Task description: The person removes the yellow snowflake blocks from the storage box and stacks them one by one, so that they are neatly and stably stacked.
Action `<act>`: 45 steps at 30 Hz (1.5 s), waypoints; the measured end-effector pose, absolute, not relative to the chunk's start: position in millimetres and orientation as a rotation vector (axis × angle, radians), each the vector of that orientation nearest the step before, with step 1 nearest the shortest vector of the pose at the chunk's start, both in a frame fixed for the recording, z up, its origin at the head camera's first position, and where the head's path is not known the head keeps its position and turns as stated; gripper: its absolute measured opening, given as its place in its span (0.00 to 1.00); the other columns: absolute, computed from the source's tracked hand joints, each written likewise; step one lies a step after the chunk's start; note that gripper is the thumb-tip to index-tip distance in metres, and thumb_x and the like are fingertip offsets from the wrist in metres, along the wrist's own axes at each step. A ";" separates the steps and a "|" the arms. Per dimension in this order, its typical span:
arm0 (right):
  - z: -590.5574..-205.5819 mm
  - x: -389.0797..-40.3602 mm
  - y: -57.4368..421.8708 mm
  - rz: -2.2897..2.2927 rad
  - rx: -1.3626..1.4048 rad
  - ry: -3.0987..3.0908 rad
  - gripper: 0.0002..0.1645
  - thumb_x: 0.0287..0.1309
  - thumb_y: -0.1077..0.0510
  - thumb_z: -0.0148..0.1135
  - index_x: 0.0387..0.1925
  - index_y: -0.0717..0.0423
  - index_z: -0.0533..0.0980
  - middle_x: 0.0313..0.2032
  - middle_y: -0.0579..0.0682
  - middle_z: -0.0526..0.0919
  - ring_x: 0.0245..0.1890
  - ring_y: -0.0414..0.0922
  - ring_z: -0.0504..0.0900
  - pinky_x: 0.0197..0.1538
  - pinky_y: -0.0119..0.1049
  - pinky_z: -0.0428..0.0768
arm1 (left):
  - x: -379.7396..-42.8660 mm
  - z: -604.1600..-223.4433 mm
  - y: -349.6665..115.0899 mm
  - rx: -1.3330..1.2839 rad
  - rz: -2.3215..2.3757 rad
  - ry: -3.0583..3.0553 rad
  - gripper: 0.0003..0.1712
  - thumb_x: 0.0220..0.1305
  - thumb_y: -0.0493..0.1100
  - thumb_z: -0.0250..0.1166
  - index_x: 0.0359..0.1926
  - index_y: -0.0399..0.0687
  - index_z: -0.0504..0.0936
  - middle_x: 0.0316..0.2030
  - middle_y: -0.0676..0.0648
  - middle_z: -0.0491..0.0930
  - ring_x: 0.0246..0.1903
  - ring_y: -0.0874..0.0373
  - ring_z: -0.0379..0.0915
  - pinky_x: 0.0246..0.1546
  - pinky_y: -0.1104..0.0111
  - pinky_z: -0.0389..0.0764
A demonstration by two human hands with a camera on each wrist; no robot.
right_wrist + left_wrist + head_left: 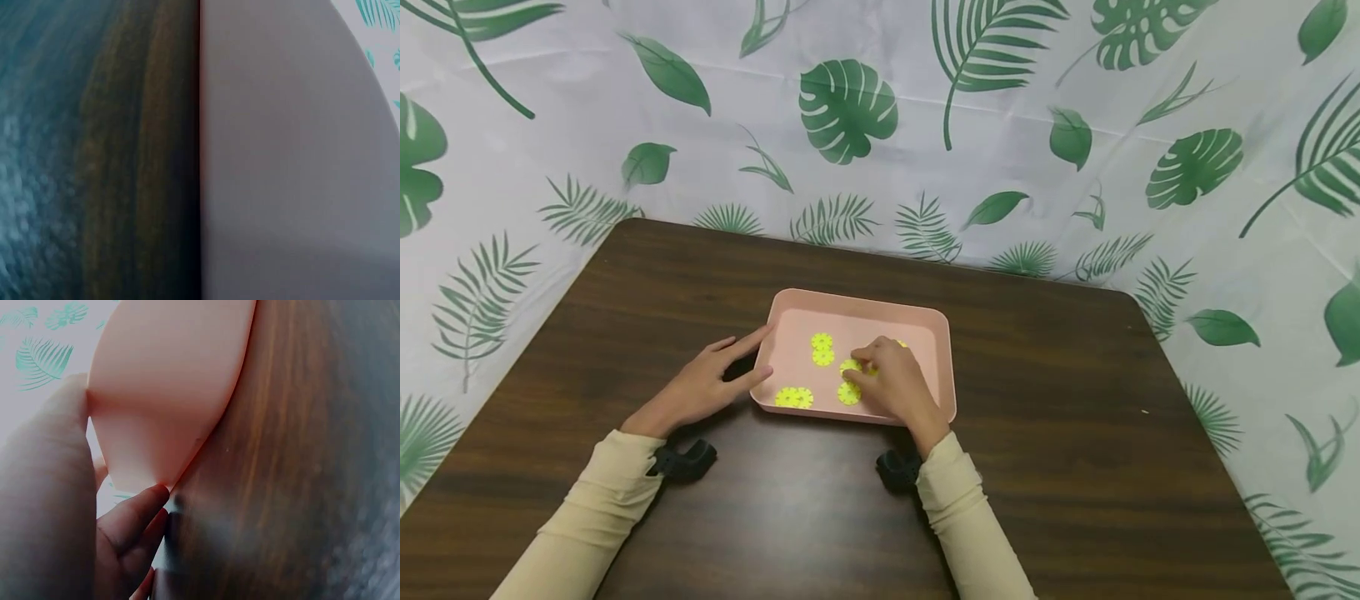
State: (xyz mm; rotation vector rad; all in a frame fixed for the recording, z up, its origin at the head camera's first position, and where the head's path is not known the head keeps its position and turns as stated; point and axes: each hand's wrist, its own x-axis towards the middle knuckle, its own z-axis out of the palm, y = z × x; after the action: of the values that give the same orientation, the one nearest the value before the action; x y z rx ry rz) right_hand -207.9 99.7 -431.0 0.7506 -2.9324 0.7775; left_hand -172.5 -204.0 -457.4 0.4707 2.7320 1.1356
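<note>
A pink rectangular tray (pixel 857 305) lies on the dark table, with several yellow notched discs in it. My left hand (pixel 703 387) rests at the tray's left end, index finger and thumb stretched out to the rim; in the left wrist view its fingers (pixel 134 519) touch the tray's outer wall (pixel 169 375). Inside the tray, my right hand (pixel 895 379) bends thumb and fingertips about a yellow notched disc (pixel 850 366). Just in front lies another disc (pixel 848 393). The right wrist view shows only the tray's wall (pixel 281 150) and the table, not the hand.
One pair of discs (pixel 823 349) lies toward the middle left of the tray, another pair (pixel 793 397) in its near left corner. More yellow shows (pixel 902 343) behind the right hand. A leaf-patterned cloth (pixel 850 183) hangs behind the wooden table (pixel 1060 400).
</note>
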 end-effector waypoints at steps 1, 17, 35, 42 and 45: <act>-429.7 -207.9 100.0 0.764 0.740 -2.936 0.17 0.59 0.52 0.78 0.44 0.59 0.89 0.34 0.50 0.86 0.38 0.47 0.81 0.45 0.43 0.82 | -172.7 -456.2 -203.8 0.473 1.136 2.733 0.42 0.75 0.65 0.57 0.83 0.67 0.52 0.78 0.44 0.60 0.77 0.30 0.46 0.72 0.31 0.52; -424.4 -208.1 101.8 0.753 0.689 -2.991 0.18 0.59 0.52 0.78 0.48 0.54 0.87 0.30 0.46 0.81 0.31 0.43 0.76 0.38 0.38 0.78 | -177.9 -455.8 -200.1 0.521 1.129 2.768 0.41 0.76 0.63 0.57 0.83 0.66 0.53 0.78 0.43 0.60 0.77 0.32 0.49 0.74 0.35 0.51; -428.0 -206.4 97.7 0.794 0.707 -3.004 0.21 0.60 0.54 0.77 0.52 0.60 0.86 0.31 0.49 0.81 0.31 0.44 0.76 0.37 0.36 0.79 | -174.2 -458.3 -203.4 0.468 1.092 2.776 0.42 0.76 0.65 0.56 0.83 0.70 0.50 0.78 0.42 0.59 0.77 0.31 0.47 0.72 0.31 0.52; -417.7 -204.3 113.5 0.802 0.616 -2.922 0.20 0.59 0.52 0.78 0.49 0.59 0.86 0.34 0.49 0.82 0.33 0.46 0.76 0.38 0.38 0.79 | -173.7 -459.3 -203.0 0.466 1.087 2.763 0.42 0.76 0.66 0.55 0.83 0.72 0.49 0.79 0.43 0.58 0.77 0.31 0.45 0.72 0.30 0.51; -410.3 -203.9 132.7 0.841 0.559 -2.837 0.21 0.59 0.54 0.78 0.50 0.60 0.85 0.36 0.51 0.84 0.34 0.48 0.78 0.37 0.40 0.79 | -174.5 -459.7 -202.8 0.468 1.085 2.760 0.42 0.76 0.66 0.55 0.83 0.72 0.48 0.79 0.43 0.57 0.77 0.31 0.45 0.72 0.30 0.51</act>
State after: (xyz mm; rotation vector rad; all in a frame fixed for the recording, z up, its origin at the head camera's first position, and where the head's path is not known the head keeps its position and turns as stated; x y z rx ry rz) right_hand -203.9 132.7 -410.3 0.5585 -2.8367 0.8408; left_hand -174.5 -202.8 -459.7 0.4678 2.7602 1.0852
